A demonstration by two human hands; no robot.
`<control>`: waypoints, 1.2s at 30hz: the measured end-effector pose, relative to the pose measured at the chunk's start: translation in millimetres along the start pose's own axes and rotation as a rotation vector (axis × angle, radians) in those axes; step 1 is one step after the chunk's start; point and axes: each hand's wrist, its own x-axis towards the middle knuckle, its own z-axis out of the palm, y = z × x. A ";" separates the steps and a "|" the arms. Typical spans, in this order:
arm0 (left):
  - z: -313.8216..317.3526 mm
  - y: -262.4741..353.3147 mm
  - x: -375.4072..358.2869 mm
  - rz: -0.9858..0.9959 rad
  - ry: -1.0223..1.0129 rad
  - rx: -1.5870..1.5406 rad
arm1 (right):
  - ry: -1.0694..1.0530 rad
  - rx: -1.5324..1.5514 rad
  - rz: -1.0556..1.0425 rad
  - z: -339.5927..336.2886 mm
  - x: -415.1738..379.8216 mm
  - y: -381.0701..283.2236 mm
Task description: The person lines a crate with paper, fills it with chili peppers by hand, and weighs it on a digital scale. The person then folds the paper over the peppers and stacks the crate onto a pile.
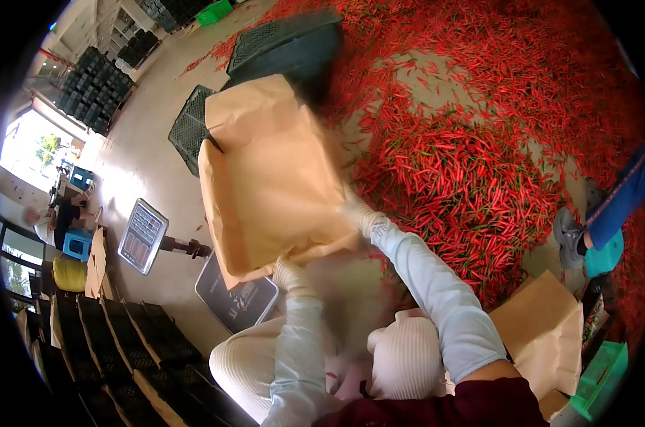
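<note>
A box-shaped brown paper liner (269, 178) is tilted up in front of me, its inside facing me with no peppers in it. Whether a crate sits beneath the paper is hidden. My left hand (292, 276), in a pale glove, grips the near edge of the liner. At its right-hand corner my right hand (359, 213), also gloved, is closed on the paper. The fingers of both hands are partly hidden. Below the liner stands a scale platform (237, 295), and its keypad display (143, 236) is to the left.
Red chili peppers (458, 192) cover the floor on the right and back. Dark plastic crates (191, 128) lie behind the liner; stacked crates (116, 334) fill the lower left. Folded brown paper (543, 327) is at my right, near another person's shoe (568, 238).
</note>
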 end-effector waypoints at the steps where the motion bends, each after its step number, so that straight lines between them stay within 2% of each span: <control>1: -4.7 -20.8 16.9 -0.037 -0.088 -0.053 | -0.059 0.106 0.020 -1.6 5.0 19.1; 2: -7.5 -31.3 19.8 -0.077 -0.177 -0.104 | -0.112 0.213 0.041 -1.8 10.4 44.4; 4: -17.9 -61.7 18.5 -0.027 -0.120 -0.036 | -0.118 0.217 0.052 4.5 24.8 113.4; 6: -27.0 -92.1 21.1 -0.214 -0.305 -0.160 | -0.106 0.202 0.049 -6.9 14.1 127.6; 8: -31.0 -109.1 17.8 -0.267 -0.240 -0.143 | 0.008 -0.216 0.207 -9.1 -21.2 81.9; 10: -42.3 -124.4 27.0 -0.284 -0.268 -0.170 | 0.055 -0.256 0.239 -8.1 -35.6 81.9; 12: -45.8 -124.7 23.7 -0.325 -0.360 -0.102 | 0.012 -0.480 0.274 -16.7 -59.6 65.8; 13: -48.7 -120.6 13.2 -0.323 -0.423 -0.033 | 0.032 -0.393 0.249 -14.1 -63.0 93.7; 14: -50.2 -116.0 1.8 -0.316 -0.490 0.032 | 0.001 -0.318 0.281 -23.6 -74.2 76.6; 15: -55.0 -114.3 -6.2 -0.441 -0.576 -0.032 | -0.028 -0.244 0.315 -33.4 -85.8 57.9; 16: -56.3 -108.5 -16.5 -0.564 -0.658 -0.098 | 0.122 -0.250 0.073 -40.4 -98.1 61.4; 17: -49.7 -75.6 -70.8 -0.663 -0.658 0.065 | 0.269 -0.292 -0.167 -47.2 -110.6 64.8; 18: -60.2 -81.8 -75.6 -0.732 -0.509 0.060 | 0.309 -0.288 -0.193 -78.2 -127.5 34.9; 19: -62.7 -86.7 -87.3 -0.733 -0.517 0.071 | 0.524 -0.315 -0.201 -110.5 -143.5 16.8; 20: -64.3 -89.1 -104.3 -0.466 -0.714 0.294 | 0.739 -0.343 -0.207 -147.7 -159.5 6.8; 21: -65.0 -89.7 -122.4 -0.184 -0.898 0.507 | 1.032 -0.466 -0.300 -188.0 -175.4 8.2; 22: -40.6 -79.8 -145.1 0.250 -1.141 0.594 | 1.185 -0.320 -0.207 -230.3 -196.5 -3.5; 23: -16.3 -70.0 -167.8 0.930 -1.215 0.702 | 1.336 -0.153 -0.132 -272.4 -217.7 -15.3; 24: 7.5 -60.0 -190.4 1.458 -1.098 0.643 | 1.496 -0.297 -0.245 -313.7 -235.2 3.4; 25: 44.5 -62.3 -191.7 1.428 -1.122 0.552 | 1.529 -0.250 -0.150 -364.0 -247.6 36.1; 26: 91.2 -73.7 -178.7 1.184 -1.188 0.595 | 1.563 -0.202 -0.058 -404.1 -256.2 65.7; 27: 137.8 -85.0 -165.8 0.929 -1.215 0.624 | 1.559 -0.199 -0.071 -425.5 -261.7 79.9; 28: 184.5 -96.3 -152.8 0.693 -1.202 0.647 | 1.398 0.084 0.222 -442.3 -265.2 91.1; 29: 212.2 -85.2 -169.0 0.753 -1.160 0.856 | 1.198 0.353 0.504 -451.0 -262.0 100.9; 31: 278.4 -108.2 -147.4 0.461 -1.126 0.994 | 1.185 0.403 0.433 -453.2 -248.1 124.0; 32: 297.9 -108.7 -144.6 0.551 -1.109 1.037 | 1.177 0.456 0.357 -452.5 -241.8 127.1; 33: 316.7 -115.8 -144.4 0.564 -1.145 1.098 | 1.002 0.247 0.238 -453.6 -236.4 129.5; 34: 327.7 -125.9 -139.6 0.565 -1.174 1.168 | 0.998 0.243 0.248 -468.7 -235.1 157.1; 35: 333.3 -137.6 -141.2 0.549 -1.263 1.163 | 0.842 0.288 0.005 -466.0 -229.7 156.0; 36: 334.9 -154.4 -146.9 0.529 -1.354 1.158 | 0.884 0.177 0.209 -465.2 -232.2 152.7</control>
